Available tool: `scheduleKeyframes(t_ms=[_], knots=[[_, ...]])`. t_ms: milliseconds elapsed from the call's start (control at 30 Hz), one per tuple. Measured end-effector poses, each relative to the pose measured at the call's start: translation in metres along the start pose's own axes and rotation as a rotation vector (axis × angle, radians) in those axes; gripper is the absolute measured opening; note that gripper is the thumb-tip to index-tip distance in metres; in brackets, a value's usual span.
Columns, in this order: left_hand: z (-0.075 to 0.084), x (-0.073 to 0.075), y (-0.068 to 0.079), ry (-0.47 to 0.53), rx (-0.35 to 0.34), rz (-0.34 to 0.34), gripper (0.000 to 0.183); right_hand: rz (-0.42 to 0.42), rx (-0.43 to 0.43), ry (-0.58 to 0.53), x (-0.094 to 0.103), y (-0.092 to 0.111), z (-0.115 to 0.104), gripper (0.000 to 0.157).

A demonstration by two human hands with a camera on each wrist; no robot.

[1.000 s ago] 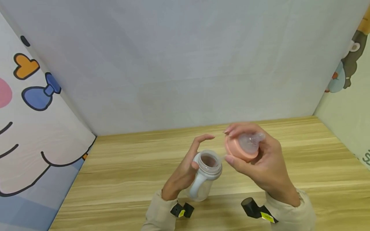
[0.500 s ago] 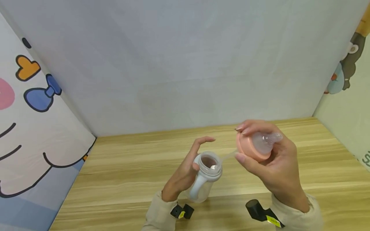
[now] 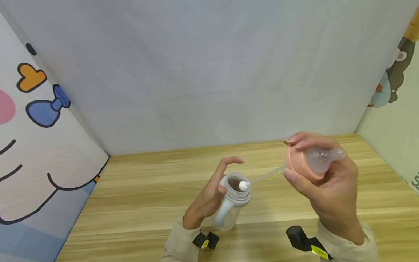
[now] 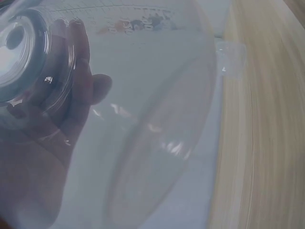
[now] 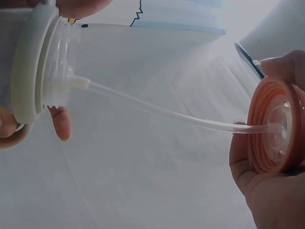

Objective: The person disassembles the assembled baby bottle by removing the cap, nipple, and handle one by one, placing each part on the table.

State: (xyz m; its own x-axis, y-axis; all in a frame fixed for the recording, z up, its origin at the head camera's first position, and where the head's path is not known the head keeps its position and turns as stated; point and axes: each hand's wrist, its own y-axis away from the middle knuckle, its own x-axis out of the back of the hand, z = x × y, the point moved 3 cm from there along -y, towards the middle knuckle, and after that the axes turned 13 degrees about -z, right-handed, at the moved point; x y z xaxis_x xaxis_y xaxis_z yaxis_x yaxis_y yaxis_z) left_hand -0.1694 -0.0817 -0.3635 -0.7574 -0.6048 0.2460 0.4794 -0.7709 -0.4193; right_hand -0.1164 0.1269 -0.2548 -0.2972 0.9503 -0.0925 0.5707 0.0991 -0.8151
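My left hand (image 3: pixel 208 195) grips a clear baby bottle (image 3: pixel 231 215) by its white handled collar, thumb at the neck and index finger sticking out. The bottle's mouth is uncovered and leans toward the right. In my right hand (image 3: pixel 338 189) is a pink bottle cap (image 3: pixel 299 163) with a clear nipple (image 3: pixel 320 160), pinched between thumb and fingers. From the cap's threaded underside a thin clear straw (image 5: pixel 162 110) runs to the bottle mouth, its white end weight (image 3: pixel 243 186) right at the rim. Seen through the bottle wall (image 4: pixel 157 90), the left fingers look blurred in the left wrist view.
Both hands work above a wooden table (image 3: pixel 147 189). Behind it hangs a plain grey-white backdrop (image 3: pixel 209 80). A cartoon-printed panel (image 3: pixel 32 145) stands on the left and another printed panel (image 3: pixel 389 134) on the right.
My right hand has moved right and slightly up with the cap, drawing the straw out until its white end shows at the bottle rim. The left hand and bottle stay nearly still.
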Motion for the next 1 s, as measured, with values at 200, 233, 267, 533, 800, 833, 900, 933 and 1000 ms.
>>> scheduleKeyframes(t_ms=[200, 233, 267, 533, 800, 833, 900, 933, 1000], knots=[[-0.0006, 0.0007, 0.001, -0.018, 0.009, -0.005, 0.109, 0.019, 0.046, -0.031, 0.0016, -0.0002, -0.0023, 0.041], [-0.0007, 0.0008, 0.0012, -0.017, 0.01, -0.005, 0.109, 0.023, 0.052, -0.033, 0.0017, 0.0, -0.0027, 0.041], [-0.001, 0.0009, 0.0015, -0.018, 0.012, -0.004, 0.109, 0.026, 0.058, -0.04, 0.0018, 0.0002, -0.0031, 0.041], [-0.0026, 0.0023, 0.0014, -0.01, 0.001, -0.009, 0.109, 0.051, 0.104, -0.124, 0.002, 0.0001, -0.0036, 0.04], [-0.0022, 0.0033, 0.0024, -0.017, 0.0, -0.001, 0.109, 0.043, 0.134, -0.15, 0.001, -0.0005, -0.0024, 0.039], [-0.0021, 0.0033, 0.0024, -0.015, 0.0, -0.002, 0.109, 0.043, 0.138, -0.151, 0.0008, -0.0006, -0.0022, 0.039], [-0.0021, 0.0034, 0.0025, -0.013, 0.0, -0.002, 0.109, 0.045, 0.142, -0.145, 0.0005, -0.0008, -0.0022, 0.039], [-0.0021, 0.0034, 0.0024, -0.009, 0.0, -0.003, 0.109, 0.045, 0.142, -0.142, 0.0003, -0.0008, -0.0023, 0.038], [-0.002, 0.0037, 0.0027, -0.013, 0.0, -0.003, 0.109, 0.043, 0.139, -0.144, -0.0001, -0.0007, -0.0029, 0.039]])
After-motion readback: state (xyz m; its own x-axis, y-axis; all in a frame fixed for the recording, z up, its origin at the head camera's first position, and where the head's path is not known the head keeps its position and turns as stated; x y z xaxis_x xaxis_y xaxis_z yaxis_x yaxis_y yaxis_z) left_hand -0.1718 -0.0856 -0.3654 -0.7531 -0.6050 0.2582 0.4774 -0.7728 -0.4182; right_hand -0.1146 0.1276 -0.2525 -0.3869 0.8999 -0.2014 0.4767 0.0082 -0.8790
